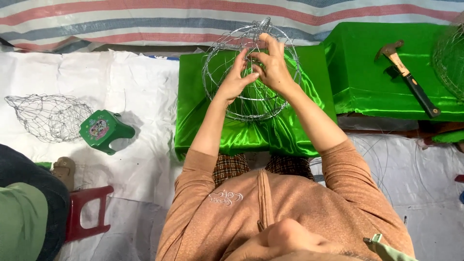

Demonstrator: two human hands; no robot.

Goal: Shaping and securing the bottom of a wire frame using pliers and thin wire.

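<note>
On top of a low block draped in glossy green satin cloth (241, 133), a round cage-like frame of thin silver wire (251, 72) sits upright, its hoops and ribs crossing to make an open globe with twisted ends sticking out at the top. Both hands are raised to its near side. The left hand (234, 79) has its fingers closed around a wire strand in the middle of the frame, thumb pressed toward the other hand. The right hand (271, 65) pinches the same crossing, fingers curled tight on the wire, one fingertip reaching up to the top hoop. The two hands touch each other at the thumbs.

Far left, a second silver wire mesh form (48, 116), flatter and egg-shaped, lies on its side on the white woven sheet (140, 96) that covers the floor. Just beside it stands a small green plastic stool (104, 130) with a cartoon picture on its seat, tilted. Lower down, a dark red plastic stool (87, 212) shows next to another person's trouser leg (29, 203). A striped tarpaulin (145, 14) in red, blue and white hangs along the back. To the right, a second green satin-covered block (367, 77) carries a rusty-headed hammer with a wooden and black handle (408, 77), lying diagonally.
</note>
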